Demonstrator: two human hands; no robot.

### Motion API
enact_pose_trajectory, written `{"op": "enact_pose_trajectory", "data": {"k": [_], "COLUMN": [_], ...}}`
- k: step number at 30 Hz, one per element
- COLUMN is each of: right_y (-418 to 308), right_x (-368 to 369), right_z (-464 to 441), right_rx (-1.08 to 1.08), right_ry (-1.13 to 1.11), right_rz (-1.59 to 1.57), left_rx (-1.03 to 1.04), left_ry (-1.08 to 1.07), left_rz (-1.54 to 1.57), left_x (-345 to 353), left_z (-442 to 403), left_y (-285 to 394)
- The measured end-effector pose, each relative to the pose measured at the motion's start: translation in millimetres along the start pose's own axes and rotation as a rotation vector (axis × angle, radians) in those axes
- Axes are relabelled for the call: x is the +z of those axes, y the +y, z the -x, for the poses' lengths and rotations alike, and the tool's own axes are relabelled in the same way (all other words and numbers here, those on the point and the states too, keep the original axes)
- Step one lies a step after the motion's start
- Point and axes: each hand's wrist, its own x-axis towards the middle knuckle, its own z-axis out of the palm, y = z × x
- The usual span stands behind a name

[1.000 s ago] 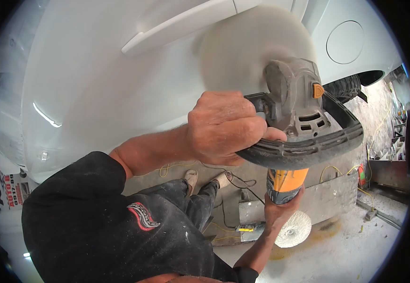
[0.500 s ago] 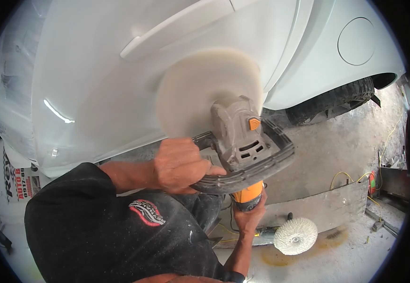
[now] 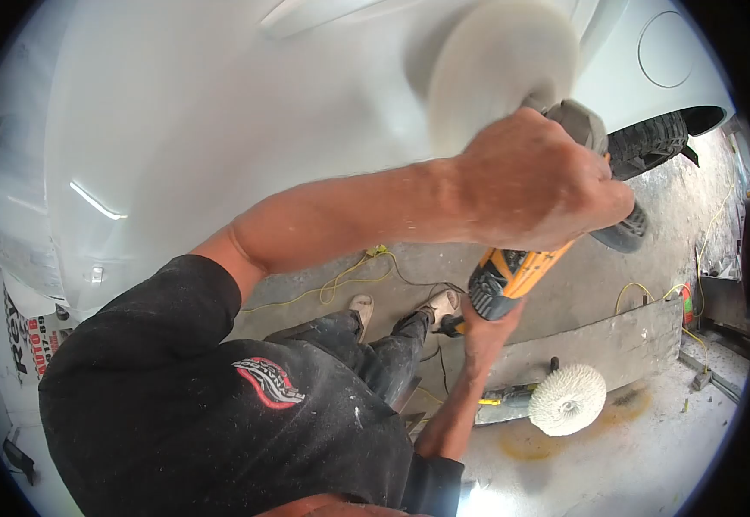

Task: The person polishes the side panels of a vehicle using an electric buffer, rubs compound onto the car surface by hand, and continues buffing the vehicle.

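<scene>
At two o'clock the left hand point(image 3: 547, 181) keeps its grip curled over the black front handle point(image 3: 623, 231) of an orange-and-grey polisher point(image 3: 515, 274) at three o'clock, its blurred pale pad point(image 3: 500, 77) at one o'clock over the white car body point(image 3: 220, 121). The right hand point(image 3: 491, 323), at four o'clock, wraps the rear; farther out lies a woolly disc point(image 3: 567, 401).

Your one camera is looking forward and down from your head, catching your shirt point(image 3: 159, 405) up close and the car point(image 3: 168, 146) just beyond.
</scene>
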Motion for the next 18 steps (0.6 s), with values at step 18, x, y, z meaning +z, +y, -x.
{"op": "enact_pose_trajectory", "data": {"k": [18], "right_y": [137.7], "right_x": [199.8], "right_z": [278.1], "right_rx": [0.391], "right_ry": [-0.253], "right_rz": [-0.358], "left_rx": [-0.183], "left_ry": [-0.442], "left_rz": [-0.046], "left_x": [-90.8], "left_z": [293.9], "left_y": [50.0]}}
